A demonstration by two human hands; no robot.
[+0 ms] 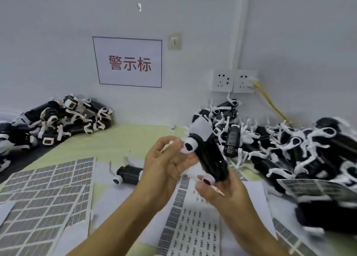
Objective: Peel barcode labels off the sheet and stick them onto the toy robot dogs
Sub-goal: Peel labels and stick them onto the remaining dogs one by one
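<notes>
A black-and-white toy robot dog [209, 155] is held up above the table, its black underside facing me. My right hand [222, 190] grips its lower end, fingers curled round the body. My left hand [166, 164] is beside the dog's upper leg joint, its fingertips touching the white joint; a thin strip shows at its fingertips, too blurred to identify. Under my hands lies a partly used barcode label sheet [195, 228]. Fuller label sheets [44, 195] lie at the left. Another toy dog [128, 175] lies on the table behind my left hand.
A pile of toy dogs [58, 118] is at the back left and a bigger pile [293, 149] at the right. More label sheets [318, 188] lie by the right pile. Wall sockets [233, 80] with a yellow cable [270, 103] are behind.
</notes>
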